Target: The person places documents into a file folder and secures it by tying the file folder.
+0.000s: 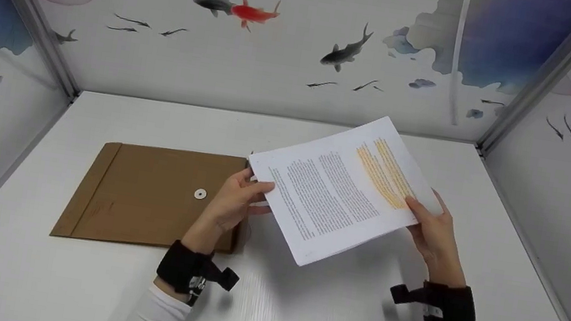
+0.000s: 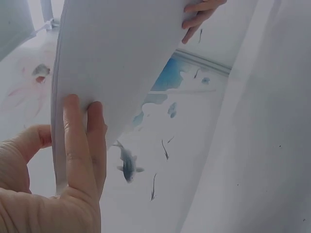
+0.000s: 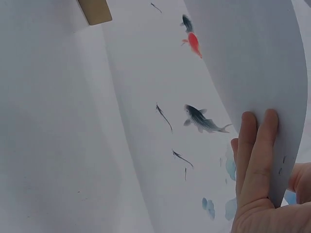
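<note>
A stack of printed white sheets (image 1: 340, 188), with orange highlighted lines near its far corner, is held tilted above the table. My left hand (image 1: 233, 204) pinches its near-left edge, thumb on top and fingers (image 2: 82, 145) under the blank underside (image 2: 116, 58). At the right edge my right hand (image 1: 433, 231) grips it, fingers (image 3: 255, 150) beneath the sheets (image 3: 252, 63). A brown envelope (image 1: 156, 195) with a white round button clasp lies flat on the table to the left, partly under my left hand; its corner (image 3: 95, 10) shows in the right wrist view.
The white table (image 1: 297, 309) is enclosed by three walls painted with fish and petals (image 1: 240, 9). Black wrist straps (image 1: 184, 267) sit on both forearms over white sleeves.
</note>
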### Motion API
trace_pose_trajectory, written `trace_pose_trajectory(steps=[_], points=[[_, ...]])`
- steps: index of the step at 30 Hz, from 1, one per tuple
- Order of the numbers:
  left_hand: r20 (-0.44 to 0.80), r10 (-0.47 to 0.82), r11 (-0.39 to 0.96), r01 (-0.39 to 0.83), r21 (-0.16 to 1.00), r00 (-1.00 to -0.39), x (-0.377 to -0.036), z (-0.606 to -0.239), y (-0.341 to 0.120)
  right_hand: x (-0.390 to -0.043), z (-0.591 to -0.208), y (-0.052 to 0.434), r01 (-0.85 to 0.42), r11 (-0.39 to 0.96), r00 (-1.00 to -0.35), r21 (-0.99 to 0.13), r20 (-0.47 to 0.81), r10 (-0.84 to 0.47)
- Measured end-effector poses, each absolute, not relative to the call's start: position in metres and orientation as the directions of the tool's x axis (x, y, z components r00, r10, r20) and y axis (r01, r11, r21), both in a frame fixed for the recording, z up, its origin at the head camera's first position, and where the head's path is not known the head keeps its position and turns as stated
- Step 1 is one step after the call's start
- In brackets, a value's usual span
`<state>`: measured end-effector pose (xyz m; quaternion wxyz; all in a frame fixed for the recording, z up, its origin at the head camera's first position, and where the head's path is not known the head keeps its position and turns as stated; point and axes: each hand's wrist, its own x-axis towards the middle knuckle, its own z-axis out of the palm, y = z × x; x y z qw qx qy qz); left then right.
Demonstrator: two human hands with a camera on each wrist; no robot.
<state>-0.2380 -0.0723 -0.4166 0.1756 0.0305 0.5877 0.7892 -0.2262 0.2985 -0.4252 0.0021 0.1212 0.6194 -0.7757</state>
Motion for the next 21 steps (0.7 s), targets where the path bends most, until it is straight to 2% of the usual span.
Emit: trace_pose_trajectory(steps=[8, 21], points=[[-0.163, 0.372, -0.19, -0.246, 0.95, -0.914, -0.233, -0.424, -0.061, -0.228, -0.429, 0.29, 0.165, -0.234, -0.968, -0.958, -0.203, 0.148], [-0.16, 0.37, -0.139, -0.225, 0.964, -0.915, -0.231, -0.428, -0.06, -0.227, -0.43, 0.285, 0.194, -0.206, -0.964, -0.959, -0.225, 0.143]])
